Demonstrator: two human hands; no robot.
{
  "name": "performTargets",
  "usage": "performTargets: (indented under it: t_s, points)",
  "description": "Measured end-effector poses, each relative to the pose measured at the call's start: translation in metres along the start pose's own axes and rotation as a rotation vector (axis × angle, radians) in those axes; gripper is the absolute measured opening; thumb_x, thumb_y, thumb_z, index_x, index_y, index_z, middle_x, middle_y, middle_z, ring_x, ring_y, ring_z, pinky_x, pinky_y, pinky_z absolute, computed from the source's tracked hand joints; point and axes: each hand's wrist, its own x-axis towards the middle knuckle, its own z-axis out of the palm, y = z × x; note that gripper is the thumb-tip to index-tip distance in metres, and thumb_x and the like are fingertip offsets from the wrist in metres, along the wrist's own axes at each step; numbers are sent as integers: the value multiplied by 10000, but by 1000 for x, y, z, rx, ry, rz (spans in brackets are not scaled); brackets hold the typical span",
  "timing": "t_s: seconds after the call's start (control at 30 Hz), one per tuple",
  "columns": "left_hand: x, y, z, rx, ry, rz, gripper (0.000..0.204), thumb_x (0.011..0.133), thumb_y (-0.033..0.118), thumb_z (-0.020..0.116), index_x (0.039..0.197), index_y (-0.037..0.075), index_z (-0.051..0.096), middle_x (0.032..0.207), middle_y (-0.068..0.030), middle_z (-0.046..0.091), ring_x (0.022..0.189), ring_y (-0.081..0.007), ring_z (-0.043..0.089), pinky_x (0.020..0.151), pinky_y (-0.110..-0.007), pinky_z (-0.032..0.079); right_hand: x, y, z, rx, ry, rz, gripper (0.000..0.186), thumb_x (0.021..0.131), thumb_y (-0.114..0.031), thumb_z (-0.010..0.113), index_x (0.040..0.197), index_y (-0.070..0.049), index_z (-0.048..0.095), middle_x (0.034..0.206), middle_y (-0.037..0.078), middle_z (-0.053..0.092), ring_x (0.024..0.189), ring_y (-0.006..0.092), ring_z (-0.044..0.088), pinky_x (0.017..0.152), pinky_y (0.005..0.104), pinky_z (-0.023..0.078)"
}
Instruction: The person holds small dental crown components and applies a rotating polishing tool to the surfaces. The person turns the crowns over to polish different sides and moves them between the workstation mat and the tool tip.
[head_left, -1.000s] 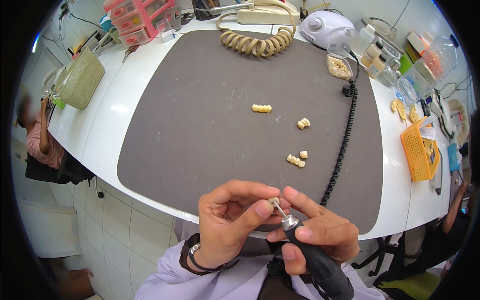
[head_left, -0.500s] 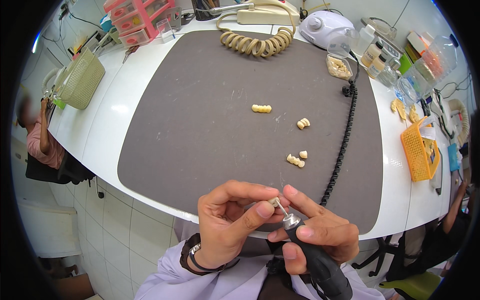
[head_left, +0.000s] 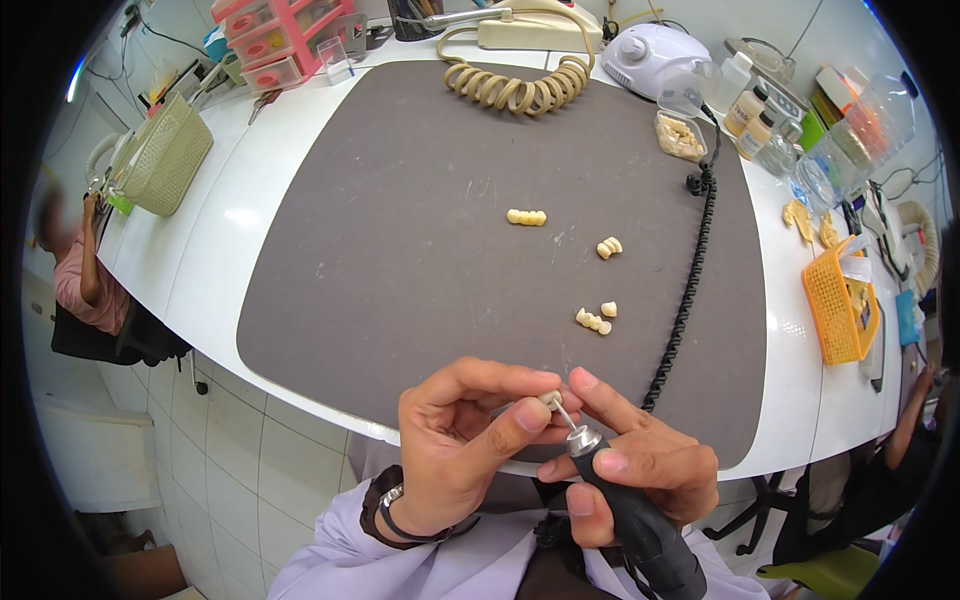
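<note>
Over the near edge of the tabletop [head_left: 800, 410], our left hand [head_left: 455, 445] is pinching a tooth-shaped piece [head_left: 548, 398]; we are judging its shaping as under way. The grip is hiding most of it, leaving contact with the thin bit [head_left: 567, 416] uncertain. From the tabletop's middle rightward, a long row [head_left: 526, 217], a lower row [head_left: 593, 321], a single crown [head_left: 609, 310] and a short row [head_left: 609, 248] are lying loose, finished or waiting, we are not telling which. Our right hand [head_left: 655, 450] is gripping the black handpiece [head_left: 640, 525], partly hiding it.
</note>
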Motion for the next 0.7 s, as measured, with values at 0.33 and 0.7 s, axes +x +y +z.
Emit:
performTargets:
  t_s: [0.33, 0.7]
  points:
    - [1, 0, 0, 8, -6, -3, 181, 863, 5, 603, 1020, -81, 581, 930, -200, 653, 909, -234, 658, 772, -328, 579, 1, 1, 9, 106, 185, 3, 360, 674, 82, 725, 988, 0, 570, 676, 136, 662, 869, 346, 669, 888, 480, 488]
    - [0, 0, 1, -5, 14, -13, 170, 859, 6, 608, 1008, -74, 592, 934, -199, 652, 916, -241, 658, 769, -325, 580, 1, 1, 9, 112, 189, 15, 345, 670, 85, 726, 972, 5, 578, 683, 141, 663, 888, 359, 661, 879, 471, 494]
